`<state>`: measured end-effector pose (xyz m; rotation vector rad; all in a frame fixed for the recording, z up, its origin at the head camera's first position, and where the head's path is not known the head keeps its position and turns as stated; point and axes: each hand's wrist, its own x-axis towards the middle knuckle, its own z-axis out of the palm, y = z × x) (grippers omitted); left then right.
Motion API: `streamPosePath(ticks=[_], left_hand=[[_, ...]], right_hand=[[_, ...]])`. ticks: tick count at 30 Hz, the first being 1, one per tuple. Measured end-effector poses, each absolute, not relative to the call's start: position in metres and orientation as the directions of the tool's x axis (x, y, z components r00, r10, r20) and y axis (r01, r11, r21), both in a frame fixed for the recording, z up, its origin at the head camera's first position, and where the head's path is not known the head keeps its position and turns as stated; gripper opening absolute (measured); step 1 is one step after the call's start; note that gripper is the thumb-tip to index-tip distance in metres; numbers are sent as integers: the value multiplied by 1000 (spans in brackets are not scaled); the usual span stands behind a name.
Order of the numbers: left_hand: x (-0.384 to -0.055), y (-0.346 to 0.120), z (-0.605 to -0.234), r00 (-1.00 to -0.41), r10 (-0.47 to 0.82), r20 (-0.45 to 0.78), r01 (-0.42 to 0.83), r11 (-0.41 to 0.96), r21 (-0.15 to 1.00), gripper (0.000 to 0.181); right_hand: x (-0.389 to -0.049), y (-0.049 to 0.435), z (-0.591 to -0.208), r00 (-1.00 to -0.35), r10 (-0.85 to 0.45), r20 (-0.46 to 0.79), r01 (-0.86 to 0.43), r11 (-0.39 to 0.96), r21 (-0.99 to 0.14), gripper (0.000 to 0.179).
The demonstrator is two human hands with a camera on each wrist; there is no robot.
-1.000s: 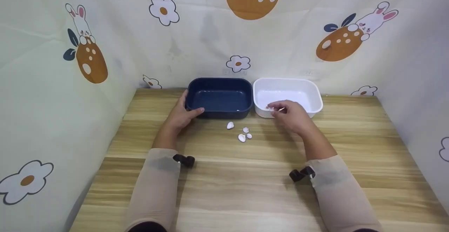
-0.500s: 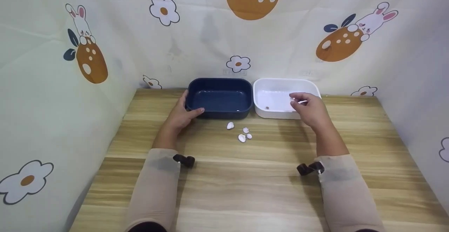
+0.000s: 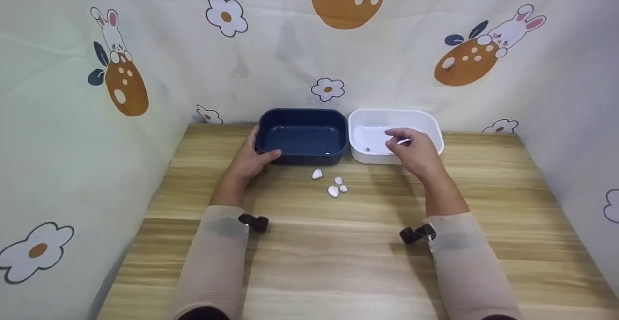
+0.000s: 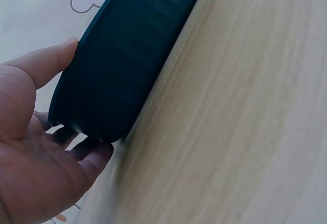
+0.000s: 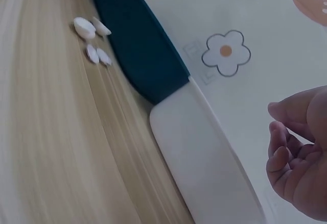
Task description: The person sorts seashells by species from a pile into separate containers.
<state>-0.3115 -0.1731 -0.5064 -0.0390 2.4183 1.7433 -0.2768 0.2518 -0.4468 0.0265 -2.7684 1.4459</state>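
On the wood-grain table (image 3: 319,262), your dark blue bin (image 3: 309,159) and white bin (image 3: 372,158) are standing end to end, touching, so pushing one could be shoving the other askew. Your left hand (image 3: 249,160) is gripping the blue bin's left end; pressing down there might be tipping it. Your right hand (image 3: 413,153) is hovering over the white bin, thumb and index finger slightly apart, nothing visible between them; dipping low, it could be knocking the wall. Four white shells (image 3: 333,191) are lying before the bins (a careless sweep would be scattering them), and one small brownish piece (image 3: 367,149) is resting inside the white bin, perhaps easily overlooked.
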Motion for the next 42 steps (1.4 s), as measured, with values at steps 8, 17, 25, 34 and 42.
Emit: streamPosePath(ticks=[8,17,25,34,42], left_hand=[[-312,-174,-507,-985,67,-157,-127,325,937,112],[-312,-174,-506,-984,62,-169,-139,336,932,112],[-311,-173,-506,-984,69,-162,-131,327,936,114],[-312,-173,-506,-988,68,-139,-110,331,937,113],[-312,-173,-506,-987,65,-146,-117,331,936,113]], right_hand=[[-275,210,-446,-992,-121,38,-99,556,-825,35],[-266,173,-447,-977,-213,6,-108,471,-876,29],[-266,174,-455,-968,-250,-4,-122,486,-865,30],[-267,180,-474,-938,-339,-66,-137,539,-831,30],[-271,185,-492,-901,-416,-125,-151,570,-808,30]])
